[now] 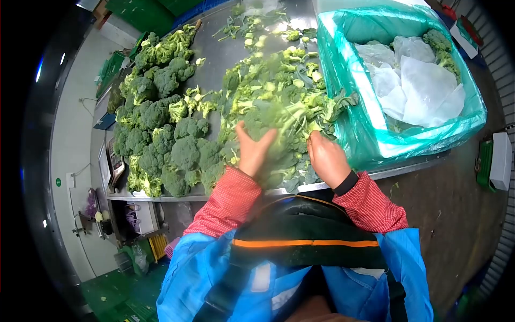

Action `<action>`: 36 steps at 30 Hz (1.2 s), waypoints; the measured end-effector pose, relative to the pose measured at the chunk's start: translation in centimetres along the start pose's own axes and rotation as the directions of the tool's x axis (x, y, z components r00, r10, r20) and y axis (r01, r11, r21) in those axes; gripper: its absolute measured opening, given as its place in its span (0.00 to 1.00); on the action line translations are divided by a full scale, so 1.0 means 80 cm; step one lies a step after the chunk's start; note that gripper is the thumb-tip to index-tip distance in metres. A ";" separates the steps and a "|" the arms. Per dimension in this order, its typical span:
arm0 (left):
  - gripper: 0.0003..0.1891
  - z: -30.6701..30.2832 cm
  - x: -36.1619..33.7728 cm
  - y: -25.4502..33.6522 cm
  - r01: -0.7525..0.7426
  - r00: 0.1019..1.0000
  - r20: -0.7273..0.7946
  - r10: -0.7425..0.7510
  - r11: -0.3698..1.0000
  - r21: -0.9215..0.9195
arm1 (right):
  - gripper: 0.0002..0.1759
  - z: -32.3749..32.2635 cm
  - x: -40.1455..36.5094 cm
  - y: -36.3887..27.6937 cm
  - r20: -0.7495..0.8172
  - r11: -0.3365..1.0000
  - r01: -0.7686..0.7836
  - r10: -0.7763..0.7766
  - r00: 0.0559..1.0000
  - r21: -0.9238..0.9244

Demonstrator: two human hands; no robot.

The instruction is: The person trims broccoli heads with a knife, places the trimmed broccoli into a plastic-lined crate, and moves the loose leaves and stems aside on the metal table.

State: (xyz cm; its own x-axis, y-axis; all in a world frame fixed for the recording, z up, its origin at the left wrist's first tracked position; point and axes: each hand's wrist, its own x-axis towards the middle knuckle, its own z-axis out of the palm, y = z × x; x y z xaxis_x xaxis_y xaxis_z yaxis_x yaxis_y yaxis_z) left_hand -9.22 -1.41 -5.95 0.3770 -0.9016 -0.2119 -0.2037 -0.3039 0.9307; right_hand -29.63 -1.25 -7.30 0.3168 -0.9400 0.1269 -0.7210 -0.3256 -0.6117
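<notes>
My left hand (254,148) is at the front of the metal table, thumb and index finger spread, with a blurred broccoli head (263,119) just beyond its fingers. Slightly to the right, my right hand (327,160) has its fingers curled together; what they hold, if anything, is hidden. Around and beyond both hands lies a heap of broccoli trimmings, stalks and leaves (292,88). Left of my left hand, many whole broccoli heads (185,153) are piled up.
At the right stands a box lined with green plastic (351,126), holding white sheets (424,88) and some broccoli. The metal table's front edge (383,173) runs before my body. A scale (112,163) sits at the left end.
</notes>
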 end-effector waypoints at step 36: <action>0.33 -0.096 0.036 0.008 0.196 0.947 0.315 0.064 0.661 -0.724 | 0.12 -0.061 0.038 -0.011 0.057 0.945 0.011 -0.032 0.998 0.328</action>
State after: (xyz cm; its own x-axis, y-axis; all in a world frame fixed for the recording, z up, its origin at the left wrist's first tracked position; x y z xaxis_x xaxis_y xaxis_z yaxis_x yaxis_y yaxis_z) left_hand -1.33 -1.80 -3.66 0.0589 -0.9702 -0.2350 0.5936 -0.1552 0.7897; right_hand -31.02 -4.35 -2.59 0.3743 -0.9217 0.1014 -0.4755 -0.2847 -0.8323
